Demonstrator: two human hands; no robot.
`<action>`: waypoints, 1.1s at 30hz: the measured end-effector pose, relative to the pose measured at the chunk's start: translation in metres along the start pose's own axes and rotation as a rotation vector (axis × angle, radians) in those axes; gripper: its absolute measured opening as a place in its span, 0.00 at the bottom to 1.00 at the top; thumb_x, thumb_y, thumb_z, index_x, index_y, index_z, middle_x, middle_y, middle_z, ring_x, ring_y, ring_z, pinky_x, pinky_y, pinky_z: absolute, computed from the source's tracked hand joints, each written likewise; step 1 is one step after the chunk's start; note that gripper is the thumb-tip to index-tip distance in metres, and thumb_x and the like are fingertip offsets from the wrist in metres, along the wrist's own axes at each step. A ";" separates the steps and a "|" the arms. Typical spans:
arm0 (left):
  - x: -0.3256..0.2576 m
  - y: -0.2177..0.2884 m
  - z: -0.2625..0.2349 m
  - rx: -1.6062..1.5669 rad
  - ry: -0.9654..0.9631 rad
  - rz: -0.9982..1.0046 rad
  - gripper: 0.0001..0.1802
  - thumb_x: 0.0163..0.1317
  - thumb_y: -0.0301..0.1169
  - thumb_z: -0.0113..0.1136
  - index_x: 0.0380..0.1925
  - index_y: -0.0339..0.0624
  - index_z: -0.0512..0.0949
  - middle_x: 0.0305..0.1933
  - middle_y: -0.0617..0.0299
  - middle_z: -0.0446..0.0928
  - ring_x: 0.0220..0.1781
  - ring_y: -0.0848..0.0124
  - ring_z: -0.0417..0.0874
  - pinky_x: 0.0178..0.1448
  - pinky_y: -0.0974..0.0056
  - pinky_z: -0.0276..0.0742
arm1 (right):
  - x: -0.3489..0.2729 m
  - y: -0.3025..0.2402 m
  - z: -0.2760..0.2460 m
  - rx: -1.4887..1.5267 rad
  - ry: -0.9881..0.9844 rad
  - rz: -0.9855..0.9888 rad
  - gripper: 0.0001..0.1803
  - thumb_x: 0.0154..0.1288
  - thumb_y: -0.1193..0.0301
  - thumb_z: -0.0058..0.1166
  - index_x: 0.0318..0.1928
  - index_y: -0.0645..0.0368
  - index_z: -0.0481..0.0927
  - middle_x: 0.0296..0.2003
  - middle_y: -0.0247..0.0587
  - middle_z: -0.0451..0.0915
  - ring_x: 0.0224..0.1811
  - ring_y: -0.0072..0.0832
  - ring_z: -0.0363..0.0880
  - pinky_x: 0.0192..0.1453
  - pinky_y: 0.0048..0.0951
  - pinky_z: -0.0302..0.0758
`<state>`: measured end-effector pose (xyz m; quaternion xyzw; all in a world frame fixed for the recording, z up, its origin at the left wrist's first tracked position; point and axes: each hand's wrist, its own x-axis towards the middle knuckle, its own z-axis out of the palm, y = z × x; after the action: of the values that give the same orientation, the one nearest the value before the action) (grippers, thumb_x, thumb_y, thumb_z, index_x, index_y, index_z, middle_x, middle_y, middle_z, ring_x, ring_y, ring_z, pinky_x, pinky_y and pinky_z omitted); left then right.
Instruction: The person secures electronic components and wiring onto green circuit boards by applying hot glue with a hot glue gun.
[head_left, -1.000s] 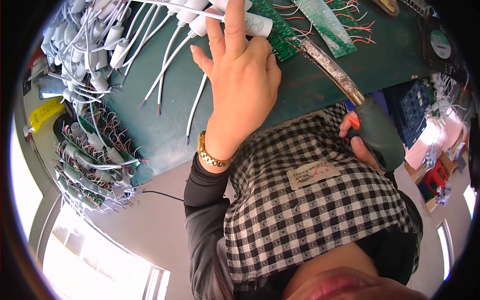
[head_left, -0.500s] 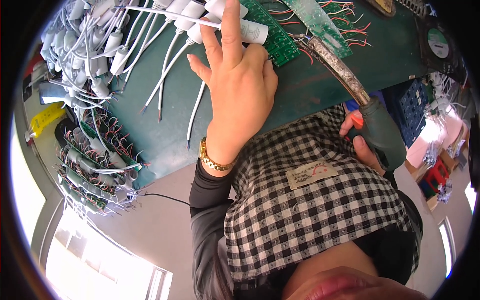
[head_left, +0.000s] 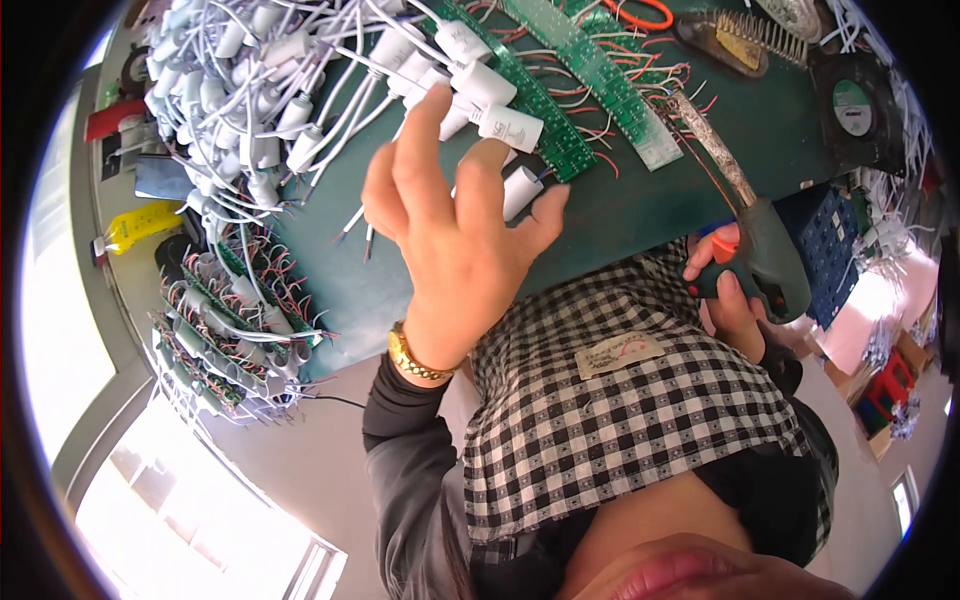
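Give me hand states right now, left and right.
Left hand: open, fingers spread, holding nothing, raised over the white cylindrical capacitors on the green bench.
Right hand: closed on the soldering gun grip.

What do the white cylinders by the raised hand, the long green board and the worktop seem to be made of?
White cylinders: likely smooth plastic casings, faintly glossy. Long green board: apparently laminate circuit board, rows of solder points showing. Worktop: matte dark green, perhaps a rubber mat; unclear.
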<state>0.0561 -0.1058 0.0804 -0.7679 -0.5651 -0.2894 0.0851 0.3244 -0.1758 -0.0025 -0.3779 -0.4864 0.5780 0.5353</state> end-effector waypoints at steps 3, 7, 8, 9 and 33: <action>0.051 -0.008 0.006 -0.386 0.007 0.190 0.15 0.44 0.20 0.61 0.35 0.39 0.73 0.53 0.49 0.72 0.47 0.53 0.74 0.50 0.55 0.68 | 0.013 -0.006 0.002 0.018 0.030 -0.027 0.24 0.64 0.65 0.48 0.57 0.61 0.62 0.34 0.43 0.73 0.31 0.27 0.74 0.37 0.29 0.72; 0.094 -0.036 0.037 -0.463 -0.687 0.373 0.13 0.45 0.15 0.49 0.33 0.38 0.71 0.41 0.53 0.75 0.43 0.51 0.76 0.42 0.54 0.72 | 0.021 -0.014 0.018 0.109 0.094 -0.037 0.23 0.62 0.64 0.48 0.54 0.62 0.63 0.31 0.47 0.73 0.27 0.28 0.72 0.34 0.28 0.71; 0.093 -0.051 0.048 -0.330 -0.737 0.392 0.14 0.46 0.17 0.52 0.35 0.41 0.73 0.40 0.55 0.76 0.43 0.52 0.77 0.42 0.55 0.72 | 0.021 -0.010 0.019 0.135 0.075 -0.048 0.23 0.62 0.64 0.48 0.54 0.62 0.64 0.32 0.45 0.73 0.28 0.27 0.73 0.35 0.28 0.71; 0.099 -0.052 0.049 -0.202 -0.793 0.413 0.16 0.46 0.18 0.54 0.37 0.43 0.74 0.38 0.57 0.77 0.43 0.53 0.77 0.41 0.55 0.72 | 0.020 -0.008 0.017 0.158 0.068 -0.056 0.22 0.62 0.65 0.48 0.54 0.62 0.65 0.33 0.44 0.74 0.29 0.27 0.74 0.35 0.28 0.71; -0.038 -0.116 -0.299 -0.441 0.573 -0.015 0.21 0.60 0.34 0.59 0.47 0.29 0.70 0.50 0.44 0.72 0.53 0.45 0.78 0.55 0.52 0.79 | 0.096 -0.002 0.024 0.444 -0.122 -0.149 0.22 0.67 0.66 0.41 0.57 0.65 0.64 0.32 0.45 0.71 0.27 0.27 0.69 0.33 0.27 0.68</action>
<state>-0.1621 -0.2331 0.2814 -0.6512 -0.4479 -0.6086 0.0701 0.2881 -0.0853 0.0137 -0.1784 -0.4055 0.6513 0.6161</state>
